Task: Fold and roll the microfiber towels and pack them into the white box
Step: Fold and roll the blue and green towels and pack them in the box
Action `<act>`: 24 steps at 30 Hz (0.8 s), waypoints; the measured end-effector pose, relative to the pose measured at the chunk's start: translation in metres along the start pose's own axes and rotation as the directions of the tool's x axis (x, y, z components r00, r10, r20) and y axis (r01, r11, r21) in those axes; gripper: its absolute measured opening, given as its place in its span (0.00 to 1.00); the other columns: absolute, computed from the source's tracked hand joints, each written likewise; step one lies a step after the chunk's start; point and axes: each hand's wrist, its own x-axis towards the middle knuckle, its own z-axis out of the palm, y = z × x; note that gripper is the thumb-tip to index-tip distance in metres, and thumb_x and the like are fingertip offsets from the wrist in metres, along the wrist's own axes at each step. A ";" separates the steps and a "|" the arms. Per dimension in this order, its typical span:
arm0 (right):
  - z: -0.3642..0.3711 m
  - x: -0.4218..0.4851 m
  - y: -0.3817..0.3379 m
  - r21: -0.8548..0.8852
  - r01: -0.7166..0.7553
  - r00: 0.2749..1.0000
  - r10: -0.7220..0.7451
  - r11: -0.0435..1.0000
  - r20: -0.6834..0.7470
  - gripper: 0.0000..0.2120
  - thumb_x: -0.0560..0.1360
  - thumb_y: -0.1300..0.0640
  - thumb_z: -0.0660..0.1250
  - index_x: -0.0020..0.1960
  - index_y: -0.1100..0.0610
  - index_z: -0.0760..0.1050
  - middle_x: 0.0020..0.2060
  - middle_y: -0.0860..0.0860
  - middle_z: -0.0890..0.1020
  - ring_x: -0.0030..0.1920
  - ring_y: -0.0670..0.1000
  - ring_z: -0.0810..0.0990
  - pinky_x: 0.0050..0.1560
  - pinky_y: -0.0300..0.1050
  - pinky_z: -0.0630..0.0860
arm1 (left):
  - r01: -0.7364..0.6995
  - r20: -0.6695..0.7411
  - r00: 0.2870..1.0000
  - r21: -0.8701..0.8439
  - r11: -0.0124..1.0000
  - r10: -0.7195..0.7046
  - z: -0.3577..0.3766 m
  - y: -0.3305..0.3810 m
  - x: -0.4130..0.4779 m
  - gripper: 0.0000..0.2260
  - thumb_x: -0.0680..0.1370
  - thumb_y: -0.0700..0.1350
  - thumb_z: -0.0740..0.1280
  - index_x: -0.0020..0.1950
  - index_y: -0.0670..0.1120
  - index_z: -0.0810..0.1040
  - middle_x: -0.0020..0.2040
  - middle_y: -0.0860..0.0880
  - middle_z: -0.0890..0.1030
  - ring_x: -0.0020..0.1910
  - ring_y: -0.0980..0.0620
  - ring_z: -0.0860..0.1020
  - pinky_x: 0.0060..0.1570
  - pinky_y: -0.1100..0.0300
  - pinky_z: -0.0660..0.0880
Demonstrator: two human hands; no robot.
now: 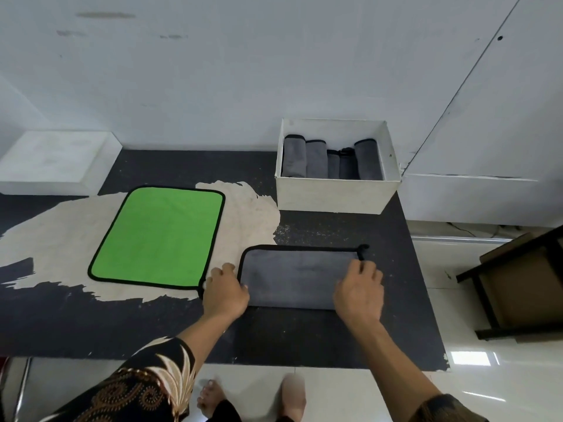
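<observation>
A grey towel (295,275) with black edging lies folded in half on the dark table, its fold toward me. My left hand (224,292) rests flat on its left end, fingers spread. Over its right end, my right hand (359,292) presses down, fingers apart, near the black hanging loop at the far right corner. A green towel (158,236) lies spread flat to the left, touching my left hand's side. The white box (335,193) stands at the back right and holds several rolled grey towels (332,161) side by side.
The table (122,324) is black with a large worn beige patch. A white lid or tray (58,162) sits at the back left against the wall. A dark wooden stool (524,287) stands on the tiled floor to the right. My feet show below the table edge.
</observation>
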 end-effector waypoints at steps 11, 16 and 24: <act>0.040 -0.005 -0.048 0.028 0.455 0.838 -0.439 0.890 0.325 0.29 0.83 0.44 0.48 0.80 0.46 0.41 0.78 0.55 0.36 0.77 0.56 0.33 0.75 0.67 0.41 | -0.531 0.287 0.844 0.337 0.777 0.452 0.045 0.026 -0.008 0.33 0.83 0.51 0.56 0.79 0.54 0.37 0.78 0.42 0.32 0.77 0.41 0.35 0.77 0.44 0.42; 0.047 -0.002 0.003 -0.094 0.298 0.931 -0.268 0.950 0.249 0.33 0.79 0.33 0.38 0.78 0.45 0.31 0.76 0.55 0.30 0.75 0.56 0.27 0.73 0.67 0.35 | -0.447 0.321 0.886 0.394 0.803 0.335 0.045 0.002 -0.002 0.36 0.79 0.67 0.44 0.76 0.53 0.27 0.74 0.42 0.24 0.75 0.44 0.29 0.76 0.43 0.38; 0.046 0.001 0.018 -0.057 0.202 0.955 -0.184 0.978 0.232 0.34 0.79 0.33 0.37 0.78 0.47 0.31 0.77 0.55 0.31 0.76 0.55 0.30 0.74 0.68 0.38 | -0.429 0.286 0.897 0.384 0.818 0.336 0.038 0.006 -0.003 0.37 0.79 0.68 0.46 0.79 0.50 0.37 0.78 0.41 0.33 0.78 0.42 0.35 0.76 0.44 0.40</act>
